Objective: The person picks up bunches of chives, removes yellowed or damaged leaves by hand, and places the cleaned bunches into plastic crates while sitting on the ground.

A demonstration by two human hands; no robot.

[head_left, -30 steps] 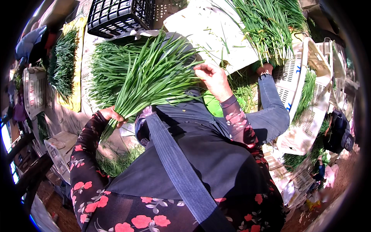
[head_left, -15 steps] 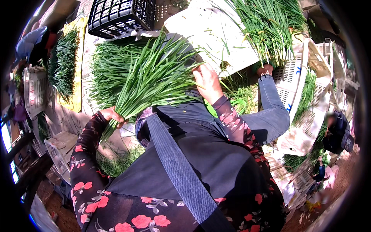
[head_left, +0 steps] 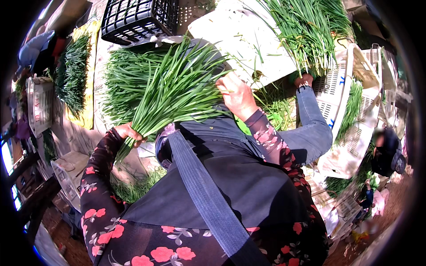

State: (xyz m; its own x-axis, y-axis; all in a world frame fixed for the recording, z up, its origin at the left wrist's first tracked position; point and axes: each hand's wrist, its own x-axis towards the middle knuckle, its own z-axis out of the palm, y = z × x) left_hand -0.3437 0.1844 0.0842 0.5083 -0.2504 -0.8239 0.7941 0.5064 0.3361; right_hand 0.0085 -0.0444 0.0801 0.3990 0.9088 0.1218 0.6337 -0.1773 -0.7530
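My left hand (head_left: 128, 133) is closed round the stem ends of a large bunch of garlic chives (head_left: 173, 88). The long green leaves fan out up and to the right over my lap. At the tips on the bunch's right side is my right hand (head_left: 238, 97), its fingers pinched together on what looks like a thin yellowish chive leaf. Under and behind the held bunch lies a pile of chives (head_left: 120, 82) on the left.
A black plastic crate (head_left: 137, 20) stands beyond the pile. Ahead spreads a white sheet (head_left: 230, 37) with loose leaves, and more chives (head_left: 306, 31) lie at the far right. White crates (head_left: 341, 119) stand beside my right leg. Another person (head_left: 37, 48) bends at the far left.
My right hand has shifted slightly left at the leaf tips and its fingers have curled in more. The left hand and the bunch stay almost still.
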